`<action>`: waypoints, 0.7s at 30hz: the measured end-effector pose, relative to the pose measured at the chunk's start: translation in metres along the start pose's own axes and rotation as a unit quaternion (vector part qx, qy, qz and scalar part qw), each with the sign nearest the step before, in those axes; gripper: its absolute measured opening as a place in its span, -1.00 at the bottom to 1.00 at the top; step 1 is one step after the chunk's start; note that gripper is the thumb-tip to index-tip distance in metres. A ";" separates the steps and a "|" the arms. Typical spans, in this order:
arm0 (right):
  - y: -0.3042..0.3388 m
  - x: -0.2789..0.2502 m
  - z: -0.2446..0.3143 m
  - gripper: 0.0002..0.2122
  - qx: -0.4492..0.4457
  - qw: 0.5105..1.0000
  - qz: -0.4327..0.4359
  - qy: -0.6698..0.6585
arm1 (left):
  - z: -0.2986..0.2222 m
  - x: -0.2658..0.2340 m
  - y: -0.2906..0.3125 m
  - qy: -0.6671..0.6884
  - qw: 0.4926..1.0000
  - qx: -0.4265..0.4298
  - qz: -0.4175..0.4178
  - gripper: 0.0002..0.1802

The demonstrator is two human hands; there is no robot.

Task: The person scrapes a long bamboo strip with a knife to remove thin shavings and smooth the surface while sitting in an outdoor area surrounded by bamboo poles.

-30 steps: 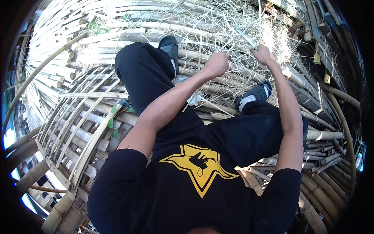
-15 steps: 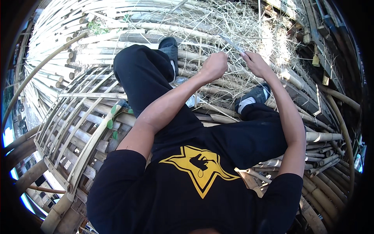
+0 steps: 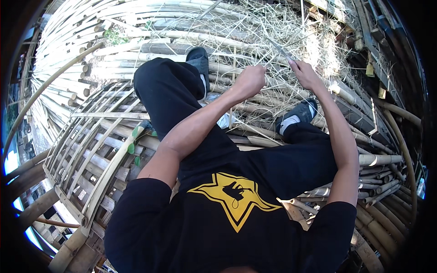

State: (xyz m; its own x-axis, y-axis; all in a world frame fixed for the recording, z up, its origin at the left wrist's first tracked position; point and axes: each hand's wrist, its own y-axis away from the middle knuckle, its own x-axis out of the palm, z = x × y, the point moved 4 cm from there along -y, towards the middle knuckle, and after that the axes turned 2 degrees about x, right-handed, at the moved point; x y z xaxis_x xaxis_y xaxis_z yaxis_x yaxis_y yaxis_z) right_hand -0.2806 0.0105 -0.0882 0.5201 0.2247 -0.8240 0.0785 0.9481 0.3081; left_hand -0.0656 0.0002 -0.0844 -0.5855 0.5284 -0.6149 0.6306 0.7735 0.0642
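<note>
A knife (image 3: 281,50) with a narrow pale blade is in my right hand (image 3: 307,76), its tip pointing away and to the left. My fingers are closed round its handle. To the left of it, my left hand (image 3: 250,83) is curled into a fist with the back of the hand upward. Whatever it pinches is hidden or too thin to make out. A gap separates the two hands. Beneath and beyond them lies a litter of pale bamboo shavings (image 3: 255,32).
A woven bamboo basket (image 3: 102,136) stands by my left leg. Many bamboo poles (image 3: 59,59) are spread at the far left, with more stacked poles (image 3: 378,182) at right. My shoes (image 3: 296,113) rest among poles. A curved stick (image 3: 50,82) arches at the left.
My right hand and the knife have shifted a little to the right, widening the gap between the hands. The left fist stays closed in nearly the same place.
</note>
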 end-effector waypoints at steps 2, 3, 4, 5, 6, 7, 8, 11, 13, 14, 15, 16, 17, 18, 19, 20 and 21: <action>0.000 0.001 0.000 -0.44 -0.005 0.999 0.033 0.002 | -0.005 -0.003 0.003 0.011 1.000 -0.025 -0.012 -0.72; 0.000 -0.003 -0.001 -0.44 -0.005 0.999 0.033 0.002 | -0.003 -0.001 0.004 0.011 1.000 -0.025 -0.012 -0.72; -0.001 -0.009 -0.005 -0.47 0.008 0.999 0.029 0.022 | 0.000 0.001 0.005 0.003 1.000 -0.004 -0.024 -0.73; -0.001 -0.013 -0.010 -0.48 0.022 0.999 0.025 0.041 | -0.003 -0.002 0.006 -0.006 0.999 0.018 -0.036 -0.74; 0.000 -0.015 -0.014 -0.48 0.022 0.999 0.025 0.040 | -0.004 -0.002 0.007 -0.007 0.999 0.018 -0.035 -0.74; 0.002 -0.016 -0.018 -0.48 0.030 0.998 0.021 0.060 | -0.006 -0.001 0.009 0.002 1.000 0.015 -0.021 -0.69; 0.004 -0.017 -0.021 -0.48 0.038 0.996 0.018 0.078 | -0.009 -0.002 0.011 0.009 1.000 0.011 -0.007 -0.64; 0.004 -0.018 -0.026 -0.48 0.010 0.996 0.010 0.087 | -0.013 -0.003 0.010 0.015 1.000 0.004 0.011 -0.65; 0.002 -0.019 -0.029 -0.48 0.006 0.996 0.005 0.092 | -0.017 -0.004 0.011 0.017 1.000 0.006 0.022 -0.65; 0.002 -0.022 -0.028 -0.47 -0.001 0.995 0.013 0.100 | -0.020 -0.005 0.011 0.015 1.000 0.012 0.021 -0.69; 0.002 -0.023 -0.026 -0.45 -0.007 0.994 0.020 0.108 | -0.021 -0.006 0.012 0.012 1.000 0.018 0.019 -0.72; 0.003 -0.022 -0.025 -0.45 -0.004 0.994 0.019 0.107 | -0.019 -0.005 0.013 0.012 0.999 0.021 0.022 -0.72; 0.003 -0.020 -0.022 -0.46 -0.014 0.994 0.014 0.109 | -0.017 -0.005 0.015 0.003 1.000 0.026 0.018 -0.72; 0.003 -0.019 -0.019 -0.46 -0.024 0.993 0.009 0.111 | -0.015 -0.006 0.017 -0.006 0.999 0.031 0.013 -0.71; 0.001 -0.018 -0.015 -0.47 -0.039 0.992 0.022 0.116 | -0.013 -0.006 0.019 -0.007 0.999 0.031 0.012 -0.71; -0.002 -0.014 -0.019 -0.47 -0.040 0.992 0.023 0.114 | -0.011 -0.007 0.023 -0.011 1.000 0.017 0.022 -0.71; -0.009 -0.011 -0.039 -0.47 0.037 0.995 0.000 0.093 | -0.012 -0.008 0.026 -0.013 0.999 0.008 0.033 -0.71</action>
State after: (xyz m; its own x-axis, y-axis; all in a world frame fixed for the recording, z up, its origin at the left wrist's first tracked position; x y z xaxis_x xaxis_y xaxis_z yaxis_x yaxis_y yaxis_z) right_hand -0.3204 0.0086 -0.1001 0.3550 0.2688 -0.8954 0.1454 0.9302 0.3369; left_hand -0.0506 0.0196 -0.0684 -0.5288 0.5684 -0.6303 0.6758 0.7312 0.0925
